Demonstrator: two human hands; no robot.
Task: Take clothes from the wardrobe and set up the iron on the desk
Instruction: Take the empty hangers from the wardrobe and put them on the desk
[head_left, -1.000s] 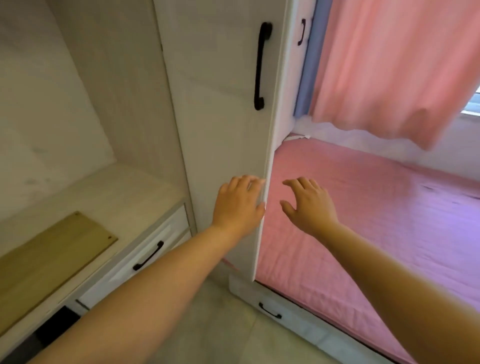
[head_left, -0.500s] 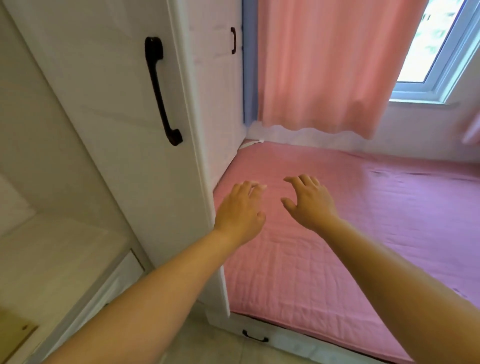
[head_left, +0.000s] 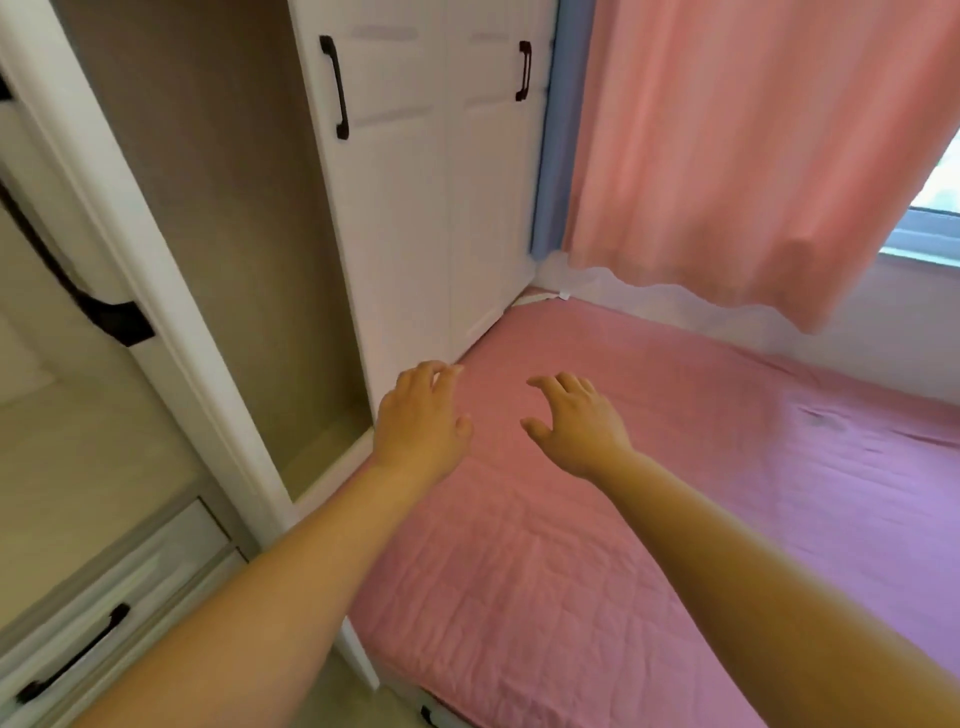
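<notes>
The white wardrobe stands at the left, and one door (head_left: 130, 244) is swung open toward me with its black handle (head_left: 67, 275) showing. Behind that door a bare brown compartment (head_left: 228, 208) is visible, with no clothes in sight. Two more doors (head_left: 415, 182) stay closed further right. My left hand (head_left: 423, 421) floats over the bed edge beside the wardrobe's lower corner, fingers spread and holding nothing. My right hand (head_left: 576, 423) hovers a little to its right, also spread and holding nothing. No iron and no clothes are in view.
A bed with a pink quilted cover (head_left: 649, 493) fills the right side. Pink curtains (head_left: 753, 145) hang over a window (head_left: 930, 208) at the far right. A desk surface (head_left: 78, 467) with a drawer (head_left: 104, 618) sits at the lower left.
The wardrobe door has swung open to the left, uncovering the brown compartment. My left hand has come off the door's edge. Both hands now hang over the bed.
</notes>
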